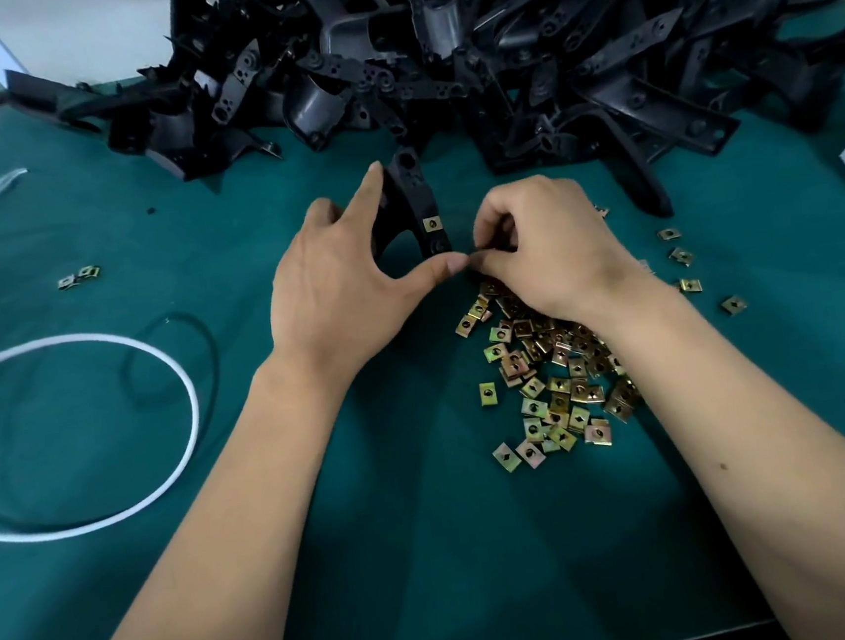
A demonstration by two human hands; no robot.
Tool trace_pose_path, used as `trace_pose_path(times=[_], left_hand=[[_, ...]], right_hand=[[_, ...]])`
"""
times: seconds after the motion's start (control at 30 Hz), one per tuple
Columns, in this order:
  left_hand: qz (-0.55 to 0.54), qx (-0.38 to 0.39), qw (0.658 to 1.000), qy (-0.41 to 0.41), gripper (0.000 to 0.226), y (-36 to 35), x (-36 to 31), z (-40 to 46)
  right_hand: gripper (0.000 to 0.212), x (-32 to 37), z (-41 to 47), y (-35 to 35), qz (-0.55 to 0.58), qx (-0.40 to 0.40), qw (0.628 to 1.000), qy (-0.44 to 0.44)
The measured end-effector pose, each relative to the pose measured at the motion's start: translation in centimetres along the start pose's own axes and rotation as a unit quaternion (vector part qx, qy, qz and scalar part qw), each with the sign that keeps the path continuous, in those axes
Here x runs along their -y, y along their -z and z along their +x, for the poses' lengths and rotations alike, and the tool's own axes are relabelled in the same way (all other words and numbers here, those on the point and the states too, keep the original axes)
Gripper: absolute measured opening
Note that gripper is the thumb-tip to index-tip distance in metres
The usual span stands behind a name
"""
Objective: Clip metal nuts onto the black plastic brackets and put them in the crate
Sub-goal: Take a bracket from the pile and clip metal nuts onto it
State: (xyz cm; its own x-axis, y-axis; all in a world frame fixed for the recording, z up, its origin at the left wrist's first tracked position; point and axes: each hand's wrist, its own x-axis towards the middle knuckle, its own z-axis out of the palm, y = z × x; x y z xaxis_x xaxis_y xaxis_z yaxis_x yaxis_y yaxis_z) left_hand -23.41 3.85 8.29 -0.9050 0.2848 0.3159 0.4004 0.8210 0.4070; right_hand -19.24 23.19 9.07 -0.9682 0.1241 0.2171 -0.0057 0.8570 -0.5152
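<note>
Over the green bench [108,401], left hand [341,296] grips a bracket [417,206] steady while right hand [547,246] pinches a nut [476,254] toward its lower tab.

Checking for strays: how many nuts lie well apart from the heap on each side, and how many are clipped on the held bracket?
Stray nuts on the left: 2
Stray nuts on the right, in full view: 4
Clipped nut on the held bracket: 1
Total: 7

left hand [341,296] holds a black bracket [411,202]; right hand [552,245] pinches beside the nut pile [554,369].
</note>
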Motion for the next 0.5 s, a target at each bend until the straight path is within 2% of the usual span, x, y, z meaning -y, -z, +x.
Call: trace_pose_path(times=[0.13,0.2,0.27,0.37,0.5], left_hand=[[-0.007,0.026,1.0,-0.015,0.11,0.0,0.01,-0.05],[-0.012,0.033,0.999,-0.023,0.11,0.1,0.02,-0.01],[-0.013,0.037,0.999,-0.029,0.11,0.14,0.05,0.03],[-0.017,0.038,0.999,-0.031,0.109,0.09,0.13,-0.01],[-0.052,0.039,0.998,-0.02,0.109,0.12,0.16,0.04]], right_hand=[[0.008,0.07,0.15,-0.12,0.118,-0.059,0.991,-0.002],[0.006,0.02,0.22,0.01,0.205,-0.098,0.974,-0.026],[0.008,-0.18,0.23,0.02,0.266,-0.105,0.957,-0.05],[0.008,-0.37,0.22,-0.19,0.291,-0.082,0.951,-0.059],[0.015,-0.6,0.3,-0.27,0.252,-0.061,0.965,-0.041]])
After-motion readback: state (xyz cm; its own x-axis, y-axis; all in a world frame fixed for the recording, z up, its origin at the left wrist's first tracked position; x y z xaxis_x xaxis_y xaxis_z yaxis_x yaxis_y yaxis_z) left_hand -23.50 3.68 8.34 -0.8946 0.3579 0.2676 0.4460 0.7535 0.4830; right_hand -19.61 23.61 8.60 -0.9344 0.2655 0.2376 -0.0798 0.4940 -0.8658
